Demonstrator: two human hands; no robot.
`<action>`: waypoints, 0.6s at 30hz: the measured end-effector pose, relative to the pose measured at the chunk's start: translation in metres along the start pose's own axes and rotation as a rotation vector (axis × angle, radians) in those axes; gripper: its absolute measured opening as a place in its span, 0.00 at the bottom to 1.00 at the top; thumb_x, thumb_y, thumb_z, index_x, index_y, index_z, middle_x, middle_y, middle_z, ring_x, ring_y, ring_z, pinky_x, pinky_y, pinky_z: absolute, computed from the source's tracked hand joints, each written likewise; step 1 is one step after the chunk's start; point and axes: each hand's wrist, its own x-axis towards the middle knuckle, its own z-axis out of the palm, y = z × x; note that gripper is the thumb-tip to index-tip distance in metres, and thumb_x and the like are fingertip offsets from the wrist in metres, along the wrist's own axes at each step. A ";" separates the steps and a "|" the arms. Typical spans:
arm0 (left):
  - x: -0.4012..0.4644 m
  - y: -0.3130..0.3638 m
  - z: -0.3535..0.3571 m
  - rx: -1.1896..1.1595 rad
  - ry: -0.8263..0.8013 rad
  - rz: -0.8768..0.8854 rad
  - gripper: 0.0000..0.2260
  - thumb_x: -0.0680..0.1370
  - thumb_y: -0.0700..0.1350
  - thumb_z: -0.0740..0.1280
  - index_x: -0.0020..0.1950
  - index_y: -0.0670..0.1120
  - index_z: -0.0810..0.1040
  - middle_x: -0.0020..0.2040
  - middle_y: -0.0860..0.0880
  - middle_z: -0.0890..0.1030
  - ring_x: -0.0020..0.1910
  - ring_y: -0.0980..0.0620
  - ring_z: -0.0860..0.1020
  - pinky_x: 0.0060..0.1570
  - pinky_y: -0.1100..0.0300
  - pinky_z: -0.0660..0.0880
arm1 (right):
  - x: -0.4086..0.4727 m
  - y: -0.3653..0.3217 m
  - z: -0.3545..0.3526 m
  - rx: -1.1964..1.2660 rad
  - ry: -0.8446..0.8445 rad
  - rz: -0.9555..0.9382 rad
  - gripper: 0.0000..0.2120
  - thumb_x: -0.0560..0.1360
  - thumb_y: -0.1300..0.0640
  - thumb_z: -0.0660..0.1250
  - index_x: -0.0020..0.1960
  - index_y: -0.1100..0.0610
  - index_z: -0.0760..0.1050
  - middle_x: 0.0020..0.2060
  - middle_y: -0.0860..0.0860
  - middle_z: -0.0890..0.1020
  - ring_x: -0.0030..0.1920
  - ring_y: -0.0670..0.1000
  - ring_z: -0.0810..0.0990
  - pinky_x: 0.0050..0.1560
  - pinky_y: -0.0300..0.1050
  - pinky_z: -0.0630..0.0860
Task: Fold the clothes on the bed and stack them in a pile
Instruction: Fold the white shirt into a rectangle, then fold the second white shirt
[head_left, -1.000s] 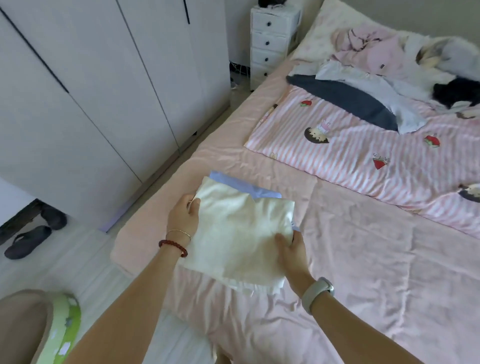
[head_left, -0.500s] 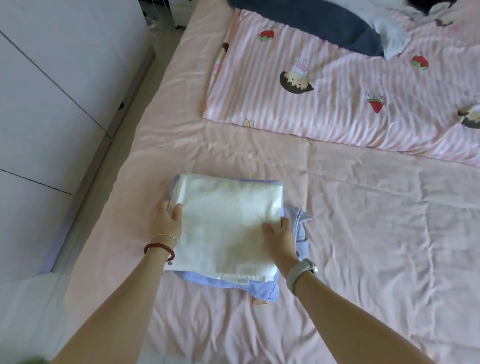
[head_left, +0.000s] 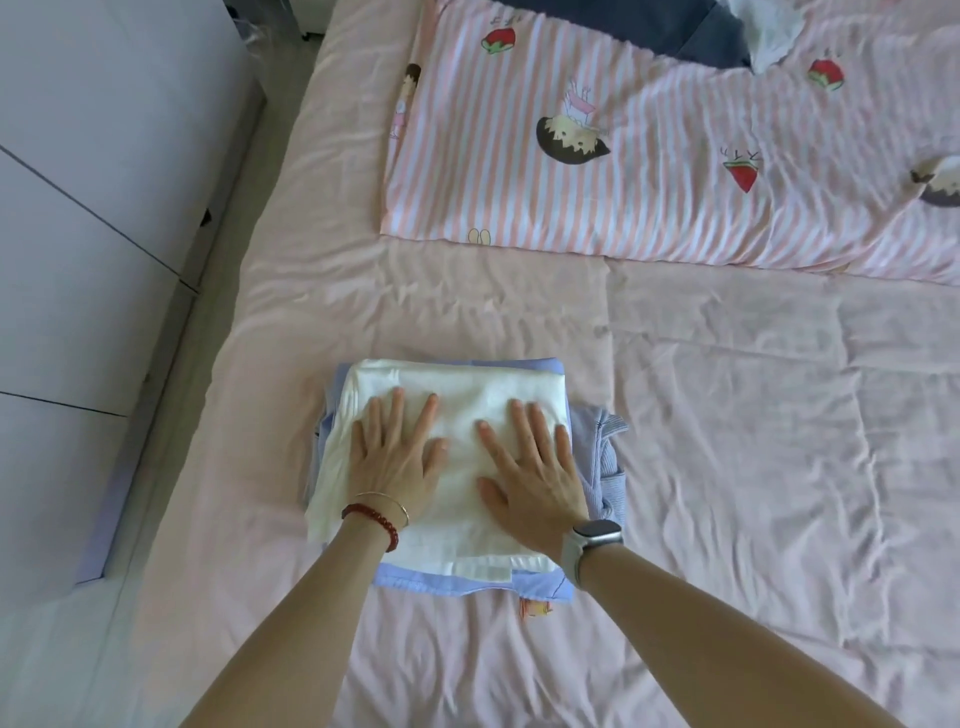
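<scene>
A folded cream-white garment (head_left: 467, 395) lies on top of a pile near the bed's left side. Under it is a folded light-blue garment (head_left: 467, 584), and a blue striped piece (head_left: 605, 457) sticks out on the right. My left hand (head_left: 397, 457) lies flat on the white garment's left half, fingers straight and spread. My right hand (head_left: 532, 467) presses flat on its right half. A small orange scrap (head_left: 535, 608) peeks out below the pile.
The pile sits on a wrinkled pink sheet (head_left: 727, 441). A pink striped quilt (head_left: 649, 156) with cartoon prints covers the far part of the bed. A dark navy garment (head_left: 675, 31) and a white one (head_left: 769, 36) lie at the top edge. Grey wardrobe doors (head_left: 93, 208) stand left.
I set the white garment down on the blue pile. My hands let go of its side edges and moved onto its top, now lying flat. The view tilted down and closer.
</scene>
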 end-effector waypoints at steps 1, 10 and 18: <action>0.001 0.002 -0.003 -0.011 0.001 -0.001 0.26 0.80 0.58 0.50 0.76 0.58 0.46 0.77 0.46 0.43 0.76 0.44 0.41 0.72 0.45 0.44 | 0.001 0.001 -0.001 0.021 -0.007 -0.008 0.30 0.78 0.43 0.51 0.76 0.44 0.42 0.75 0.55 0.38 0.75 0.57 0.36 0.72 0.59 0.39; -0.067 0.094 -0.061 -0.212 0.340 0.024 0.23 0.74 0.43 0.68 0.68 0.41 0.70 0.72 0.39 0.65 0.72 0.36 0.60 0.67 0.36 0.56 | -0.099 0.050 -0.062 0.419 0.383 0.207 0.20 0.78 0.57 0.60 0.69 0.55 0.68 0.70 0.52 0.68 0.74 0.54 0.57 0.72 0.56 0.49; -0.157 0.282 -0.052 -0.179 0.269 0.365 0.15 0.72 0.43 0.67 0.55 0.38 0.80 0.54 0.38 0.80 0.54 0.37 0.78 0.54 0.42 0.72 | -0.310 0.199 -0.071 0.599 0.655 0.708 0.12 0.76 0.64 0.62 0.58 0.62 0.77 0.53 0.56 0.81 0.59 0.58 0.74 0.57 0.48 0.69</action>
